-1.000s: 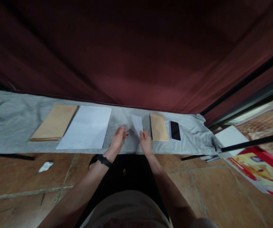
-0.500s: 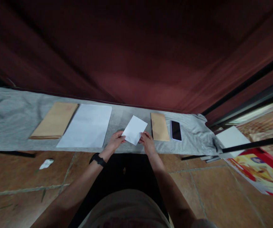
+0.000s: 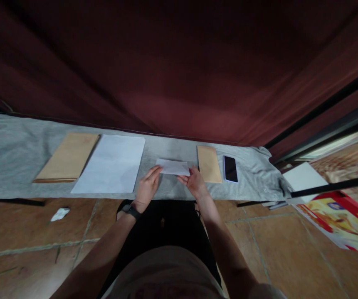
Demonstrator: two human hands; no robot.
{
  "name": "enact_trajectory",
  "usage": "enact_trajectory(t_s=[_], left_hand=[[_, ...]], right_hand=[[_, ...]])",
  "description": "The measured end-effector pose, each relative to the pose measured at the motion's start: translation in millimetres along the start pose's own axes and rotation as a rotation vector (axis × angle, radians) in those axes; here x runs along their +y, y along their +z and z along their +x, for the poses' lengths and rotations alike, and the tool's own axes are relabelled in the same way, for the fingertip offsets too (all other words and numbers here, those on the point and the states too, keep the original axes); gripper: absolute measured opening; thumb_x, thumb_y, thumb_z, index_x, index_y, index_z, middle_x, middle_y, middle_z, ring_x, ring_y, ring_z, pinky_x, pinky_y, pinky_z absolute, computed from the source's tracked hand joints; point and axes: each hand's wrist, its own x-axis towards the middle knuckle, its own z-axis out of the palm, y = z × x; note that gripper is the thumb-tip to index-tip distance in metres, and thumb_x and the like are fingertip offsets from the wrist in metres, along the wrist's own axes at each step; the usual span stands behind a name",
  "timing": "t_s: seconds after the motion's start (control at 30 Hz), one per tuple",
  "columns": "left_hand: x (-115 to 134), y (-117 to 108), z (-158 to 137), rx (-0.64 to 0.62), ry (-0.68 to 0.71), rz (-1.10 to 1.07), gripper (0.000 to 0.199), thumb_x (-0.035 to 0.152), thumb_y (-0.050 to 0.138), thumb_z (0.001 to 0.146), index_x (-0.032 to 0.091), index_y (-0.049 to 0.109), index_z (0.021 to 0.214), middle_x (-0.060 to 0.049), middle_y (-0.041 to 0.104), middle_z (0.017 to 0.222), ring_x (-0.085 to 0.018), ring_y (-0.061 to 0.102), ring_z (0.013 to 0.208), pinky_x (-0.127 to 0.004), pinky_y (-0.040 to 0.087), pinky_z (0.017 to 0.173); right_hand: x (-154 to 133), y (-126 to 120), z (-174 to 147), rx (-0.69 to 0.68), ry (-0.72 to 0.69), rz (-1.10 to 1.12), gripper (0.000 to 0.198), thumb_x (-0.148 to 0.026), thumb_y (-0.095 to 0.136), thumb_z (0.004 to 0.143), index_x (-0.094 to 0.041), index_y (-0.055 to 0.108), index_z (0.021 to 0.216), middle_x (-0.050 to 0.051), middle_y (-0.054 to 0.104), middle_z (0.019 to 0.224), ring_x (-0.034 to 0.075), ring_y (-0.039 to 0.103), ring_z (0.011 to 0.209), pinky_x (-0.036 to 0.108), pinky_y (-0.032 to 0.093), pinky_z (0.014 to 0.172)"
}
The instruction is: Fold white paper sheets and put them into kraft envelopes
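Observation:
A small folded white paper (image 3: 174,167) is held level over the grey cloth, between my two hands. My left hand (image 3: 148,185) pinches its left end. At the right end, my right hand (image 3: 195,182) grips it between thumb and fingers, with some fingers below the edge. Left of my hands lies a stack of large white paper sheets (image 3: 112,164), flat on the cloth. Just beyond my right hand is a small brown envelope (image 3: 209,164).
A grey cloth (image 3: 169,146) covers the narrow table. Large brown envelopes (image 3: 68,158) lie at the left, and a phone (image 3: 230,169) at the right. A dark red curtain (image 3: 172,95) hangs behind. A colourful box (image 3: 341,220) stands at lower right; crumpled tissue (image 3: 60,214) lies on the floor.
The white paper has turned from a slanted position to lying crosswise and now looks narrower. Both hands have shifted their hold to its left and right ends.

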Motion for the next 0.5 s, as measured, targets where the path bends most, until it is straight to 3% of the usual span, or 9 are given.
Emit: enact_trajectory(t_s=[0.17, 0.27, 0.4, 0.5], left_hand=[[-19, 17, -24, -0.21, 0.048, 0.163, 0.045, 0.026, 0.036, 0.101, 0.019, 0.061, 0.138, -0.01, 0.059, 0.147, -0.024, 0.059, 0.132, -0.042, 0.048, 0.115], [-24, 26, -32, -0.252, 0.035, 0.259, 0.046, 0.025, 0.035, 0.101, 0.015, 0.059, 0.139, -0.014, 0.056, 0.15, -0.026, 0.057, 0.135, -0.044, 0.048, 0.115], [-21, 32, -37, -0.273, 0.06, 0.388, 0.048, 0.017, 0.037, 0.098, 0.014, 0.057, 0.142, -0.016, 0.055, 0.151, -0.028, 0.05, 0.142, -0.047, 0.04, 0.12], [-16, 32, -40, -0.298, 0.064, 0.447, 0.053, 0.012, 0.034, 0.096, 0.012, 0.053, 0.145, -0.017, 0.052, 0.153, -0.028, 0.048, 0.144, -0.047, 0.038, 0.12]], right_hand=[[22, -7, 6, 0.141, -0.078, -0.291, 0.037, -0.04, 0.062, 0.087, -0.022, 0.064, 0.119, 0.006, 0.075, 0.1, 0.024, 0.073, 0.09, 0.039, 0.063, 0.075], [29, -14, 7, 0.213, -0.197, -0.718, 0.041, -0.029, 0.053, 0.091, -0.021, 0.062, 0.13, 0.005, 0.074, 0.094, 0.022, 0.072, 0.086, 0.038, 0.061, 0.08], [30, -13, -4, 0.266, -0.385, -1.165, 0.046, -0.018, 0.044, 0.095, -0.015, 0.057, 0.14, 0.016, 0.068, 0.123, 0.027, 0.065, 0.115, 0.044, 0.052, 0.102], [30, -3, -13, 0.185, -0.539, -1.347, 0.046, -0.021, 0.042, 0.1, -0.013, 0.054, 0.144, 0.019, 0.055, 0.146, 0.029, 0.051, 0.136, 0.048, 0.042, 0.114]])
